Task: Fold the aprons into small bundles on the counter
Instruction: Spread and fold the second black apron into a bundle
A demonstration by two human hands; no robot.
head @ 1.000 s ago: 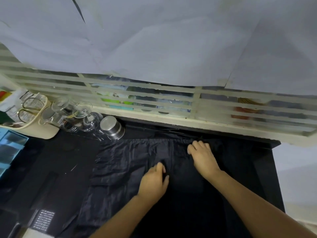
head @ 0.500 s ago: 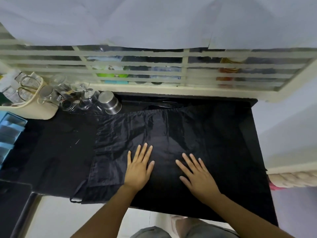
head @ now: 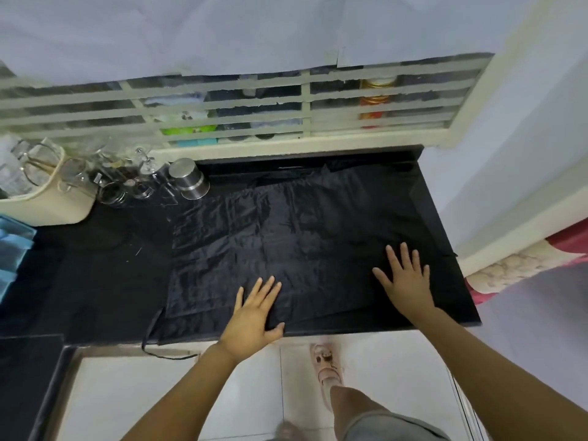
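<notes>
At the far left edge lie some blue items [head: 12, 246], cut off by the frame, and behind them stands a cream tub [head: 47, 205] on the black counter [head: 89, 281]. Just to the right of the tub is a cluster of clear glassware [head: 121, 183]; it is blurred, so the pieces can only be guessed to be glasses and jars. An upturned steel cup [head: 189, 179] sits beside them, close to the back left corner of the black apron [head: 286, 237]. The apron is spread flat and wrinkled over the middle and right of the counter, reaching from near the window grille [head: 222, 103] to the front edge, and its dark cloth is hard to part from the dark counter on the right side. A thin strap [head: 149, 329] hangs off the front edge at the apron's near left corner. The left hand [head: 254, 316] lies palm down on the apron's front edge, its fingers straight and slightly fanned, holding nothing, the thumb along the counter's lip. Below the counter a foot in a pale sandal [head: 327, 361] stands on white floor tiles. The right hand [head: 407, 278] presses flat on the apron's right part, well apart from the left, fingers straight and spread wide, gripping nothing. Farthest right, a patterned rug [head: 515, 265] lies on the floor by the wall.
</notes>
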